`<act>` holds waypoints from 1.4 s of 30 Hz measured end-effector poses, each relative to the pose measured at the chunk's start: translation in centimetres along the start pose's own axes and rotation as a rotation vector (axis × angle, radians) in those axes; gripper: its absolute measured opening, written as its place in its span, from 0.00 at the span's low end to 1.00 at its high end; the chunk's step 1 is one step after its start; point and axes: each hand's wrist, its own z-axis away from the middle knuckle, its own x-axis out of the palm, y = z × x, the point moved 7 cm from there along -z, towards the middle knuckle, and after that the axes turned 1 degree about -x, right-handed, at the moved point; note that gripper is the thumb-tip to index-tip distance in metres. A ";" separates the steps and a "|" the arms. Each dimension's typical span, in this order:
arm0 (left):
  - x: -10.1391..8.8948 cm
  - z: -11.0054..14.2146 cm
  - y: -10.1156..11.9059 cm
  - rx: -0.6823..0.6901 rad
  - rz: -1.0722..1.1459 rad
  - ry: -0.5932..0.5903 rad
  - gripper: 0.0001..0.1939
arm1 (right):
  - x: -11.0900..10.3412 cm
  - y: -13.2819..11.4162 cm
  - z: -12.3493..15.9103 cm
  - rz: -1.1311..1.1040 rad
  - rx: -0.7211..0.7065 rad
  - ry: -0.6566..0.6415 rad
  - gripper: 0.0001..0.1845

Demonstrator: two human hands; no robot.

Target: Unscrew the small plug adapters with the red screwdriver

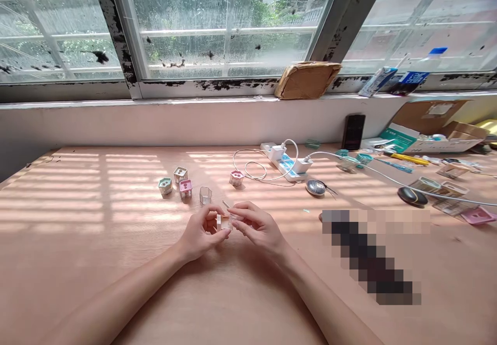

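Note:
My left hand (204, 231) is closed round a small pencil sharpener (224, 223) with a pale, see-through body, held just above the table. My right hand (258, 226) meets it from the right, its fingers bent together near the sharpener. A thin metal rod (226, 205) sticks up past the right fingertips; its lower end is hidden. Beyond the hands stand a green-topped sharpener (165, 186), a white-topped one (180, 174) and a pink-topped one (185, 189). Near them is a clear open cup (205, 195). Another pink-topped sharpener (236, 178) sits farther right.
A power strip (285, 164) with plugs and white cables lies at the back. To its right are a silver-grey oval object (316, 188), a black mouse-like object (412, 196), a phone (353, 132), a yellow cutter (407, 158) and an open carton (435, 138). A blurred patch covers the right side.

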 end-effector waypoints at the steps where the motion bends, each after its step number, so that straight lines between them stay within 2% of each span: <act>1: -0.1 0.0 0.0 -0.003 -0.010 0.004 0.15 | 0.1 -0.1 0.0 0.025 -0.016 -0.019 0.16; 6: -0.2 -0.1 -0.1 -0.006 -0.038 0.017 0.16 | 0.4 -0.8 0.1 0.104 -0.092 -0.094 0.17; 11: -0.2 -0.1 -0.2 -0.001 0.000 0.012 0.18 | 0.7 -0.7 0.3 0.122 -0.066 -0.150 0.24; 19: -0.4 0.0 -0.6 -0.050 -0.070 0.012 0.19 | 0.5 -1.4 0.1 0.189 -0.058 -0.147 0.21; 25: -0.9 0.0 -0.1 -0.043 -0.196 0.016 0.21 | 0.9 -0.9 0.2 0.169 -0.025 -0.156 0.20; 29: -0.8 -0.1 0.1 -0.022 -0.195 -0.007 0.23 | 0.8 -1.0 0.2 0.182 -0.022 -0.148 0.20; 34: -0.3 -0.1 0.3 0.019 -0.170 -0.052 0.21 | 0.3 -0.4 0.3 0.191 0.006 -0.136 0.20; 39: -0.2 0.0 0.1 0.046 -0.150 -0.055 0.19 | 0.1 0.8 0.5 0.129 0.076 -0.095 0.19; 42: -0.3 0.0 0.1 0.051 -0.169 -0.045 0.19 | 0.2 0.6 0.4 0.121 0.086 -0.068 0.16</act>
